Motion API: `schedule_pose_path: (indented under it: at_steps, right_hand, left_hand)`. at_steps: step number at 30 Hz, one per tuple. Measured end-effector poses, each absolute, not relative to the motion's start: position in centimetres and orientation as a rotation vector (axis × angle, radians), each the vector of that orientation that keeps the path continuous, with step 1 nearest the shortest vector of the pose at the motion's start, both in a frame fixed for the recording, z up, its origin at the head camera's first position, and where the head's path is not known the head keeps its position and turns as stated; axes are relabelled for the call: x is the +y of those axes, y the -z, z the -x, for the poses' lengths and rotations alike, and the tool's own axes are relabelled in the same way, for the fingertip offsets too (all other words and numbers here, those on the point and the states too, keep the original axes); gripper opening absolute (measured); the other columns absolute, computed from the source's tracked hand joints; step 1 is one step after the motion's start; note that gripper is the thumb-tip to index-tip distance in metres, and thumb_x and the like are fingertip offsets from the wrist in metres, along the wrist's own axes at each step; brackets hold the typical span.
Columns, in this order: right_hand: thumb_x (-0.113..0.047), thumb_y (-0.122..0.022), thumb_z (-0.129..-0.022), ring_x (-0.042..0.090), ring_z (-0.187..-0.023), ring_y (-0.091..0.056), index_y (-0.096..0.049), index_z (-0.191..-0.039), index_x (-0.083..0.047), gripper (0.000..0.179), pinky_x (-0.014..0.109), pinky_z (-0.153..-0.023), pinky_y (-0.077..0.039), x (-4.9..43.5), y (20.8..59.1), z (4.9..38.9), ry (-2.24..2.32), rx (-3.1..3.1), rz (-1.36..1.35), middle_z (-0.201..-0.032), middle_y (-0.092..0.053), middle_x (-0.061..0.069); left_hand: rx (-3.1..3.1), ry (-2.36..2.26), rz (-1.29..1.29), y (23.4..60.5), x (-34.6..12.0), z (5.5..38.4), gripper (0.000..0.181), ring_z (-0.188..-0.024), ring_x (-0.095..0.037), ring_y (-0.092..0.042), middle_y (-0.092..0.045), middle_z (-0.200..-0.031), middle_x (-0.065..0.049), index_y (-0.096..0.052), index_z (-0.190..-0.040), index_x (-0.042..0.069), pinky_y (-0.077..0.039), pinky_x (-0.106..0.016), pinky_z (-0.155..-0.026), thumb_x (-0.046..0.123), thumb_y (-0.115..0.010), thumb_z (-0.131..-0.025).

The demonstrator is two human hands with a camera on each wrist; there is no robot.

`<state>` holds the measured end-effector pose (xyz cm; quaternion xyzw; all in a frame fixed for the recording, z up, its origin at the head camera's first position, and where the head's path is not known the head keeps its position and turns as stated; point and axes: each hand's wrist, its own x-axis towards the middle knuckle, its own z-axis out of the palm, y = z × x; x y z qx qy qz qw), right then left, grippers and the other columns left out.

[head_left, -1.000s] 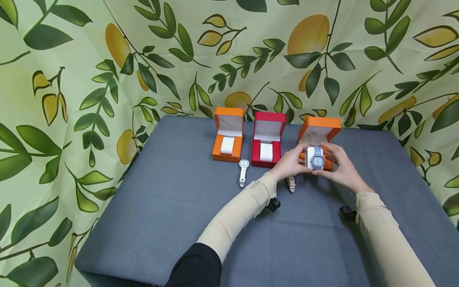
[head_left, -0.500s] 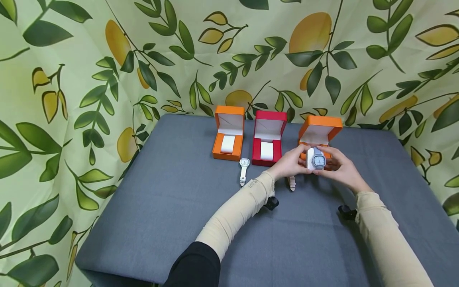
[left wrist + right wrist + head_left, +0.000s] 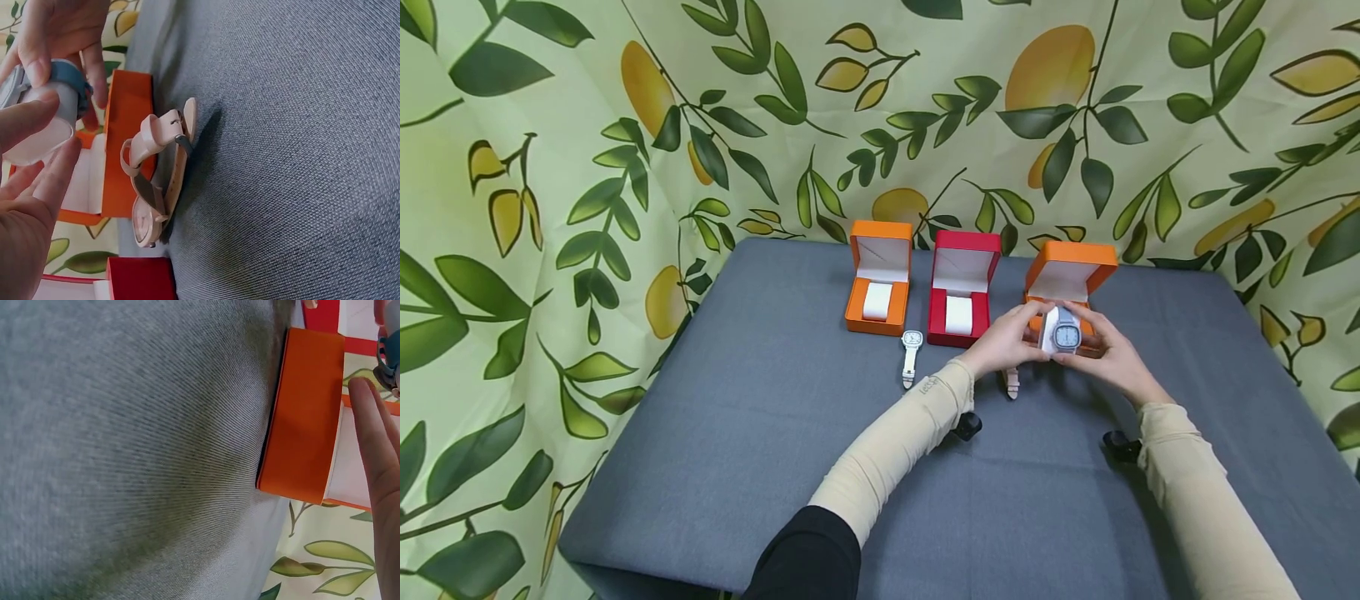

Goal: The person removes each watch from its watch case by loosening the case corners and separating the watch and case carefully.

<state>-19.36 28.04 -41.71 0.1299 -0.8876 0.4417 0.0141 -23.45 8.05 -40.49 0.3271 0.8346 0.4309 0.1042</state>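
A white watch cushion (image 3: 47, 134) is held up in front of the right-hand orange box (image 3: 1071, 262). My left hand (image 3: 1007, 340) grips it between thumb and fingers. Round the cushion goes a blue-strapped watch (image 3: 1066, 335), its square face towards the head camera. My right hand (image 3: 1108, 346) pinches the watch and cushion from the other side; its thumb lies on the blue strap in the left wrist view. Below my left hand, a pale pink watch (image 3: 147, 181) lies on the table, mostly hidden in the head view. The right wrist view catches only the strap's buckle side (image 3: 389, 365) and part of my right hand.
An orange box (image 3: 877, 304) and a red box (image 3: 936, 321) stand lidded open to the left, each with a white cushion inside. A white watch (image 3: 911, 358) lies before them. Grey cloth covers the table (image 3: 737, 400); a leaf-patterned curtain (image 3: 820, 108) hangs behind.
The blue watch and its cushion have turned and tilted slightly between my hands. Both hands keep their hold in nearly the same place; boxes and other watches stay put.
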Motion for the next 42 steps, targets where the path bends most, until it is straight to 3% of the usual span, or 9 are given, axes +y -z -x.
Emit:
schedule_pose_path:
  at_steps: [5, 11, 22, 29, 35, 42]
  right_hand:
    - [-0.012, -0.072, -0.08, -0.002, -0.081, -0.056, -0.031, -0.145, -0.026, 0.078, 0.012, -0.069, -0.046, 27.86, 41.81, 18.99, -1.467, -2.729, -0.367, -0.124, -0.037, -0.01]
    - [-0.004, -0.071, -0.08, 0.002, -0.08, -0.056, -0.035, -0.143, -0.024, 0.075, 0.012, -0.069, -0.047, 27.8, 41.88, 18.71, -1.588, -2.619, -0.307, -0.121, -0.037, -0.021]
    - [0.0, -0.069, -0.079, 0.002, -0.083, -0.06, -0.035, -0.142, -0.018, 0.074, 0.013, -0.071, -0.05, 27.91, 41.88, 18.49, -1.743, -2.551, -0.341, -0.119, -0.043, -0.014]
    - [-0.002, -0.07, -0.08, 0.0, -0.085, -0.06, -0.034, -0.142, -0.019, 0.074, 0.013, -0.072, -0.05, 28.0, 42.09, 18.89, -1.753, -2.576, -0.276, -0.117, -0.045, -0.014]
    - [0.006, -0.066, -0.079, 0.002, -0.076, -0.062, -0.034, -0.14, -0.014, 0.072, 0.015, -0.067, -0.053, 28.16, 42.49, 18.92, -1.88, -2.413, -0.341, -0.112, -0.047, -0.008]
    - [0.005, -0.066, -0.081, 0.003, -0.077, -0.062, -0.037, -0.141, -0.013, 0.069, 0.015, -0.067, -0.053, 28.26, 42.49, 19.02, -1.902, -2.402, -0.352, -0.114, -0.049, -0.009]
  left_hand:
    - [2.444, -1.258, -0.982, 40.36, 8.13, 23.37, 0.066, -0.104, -0.011, -0.057, -0.045, -0.137, -0.001, -0.039, -0.137, 0.018, -0.048, -0.016, -0.087, 0.013, -0.072, -0.081]
    - [2.382, -1.362, -0.895, 40.41, 8.17, 23.43, 0.068, -0.095, -0.009, -0.061, -0.047, -0.133, -0.001, -0.039, -0.135, 0.019, -0.048, -0.011, -0.079, 0.015, -0.075, -0.077]
    - [2.398, -1.303, -0.894, 40.57, 7.88, 23.73, 0.07, -0.098, -0.012, -0.057, -0.047, -0.133, 0.001, -0.039, -0.138, 0.024, -0.047, -0.012, -0.078, 0.019, -0.075, -0.077]
    - [2.414, -1.286, -0.93, 40.64, 8.0, 23.38, 0.067, -0.104, -0.016, -0.058, -0.045, -0.134, 0.0, -0.039, -0.138, 0.025, -0.049, -0.019, -0.086, 0.015, -0.072, -0.08]
    - [2.325, -1.422, -0.836, 40.87, 7.95, 23.7, 0.068, -0.096, -0.012, -0.06, -0.046, -0.128, 0.003, -0.044, -0.134, 0.031, -0.049, -0.014, -0.074, 0.02, -0.077, -0.076]
    - [2.293, -1.441, -0.8, 40.92, 7.81, 23.9, 0.066, -0.093, -0.011, -0.061, -0.047, -0.127, 0.003, -0.045, -0.133, 0.029, -0.049, -0.014, -0.073, 0.019, -0.077, -0.076]
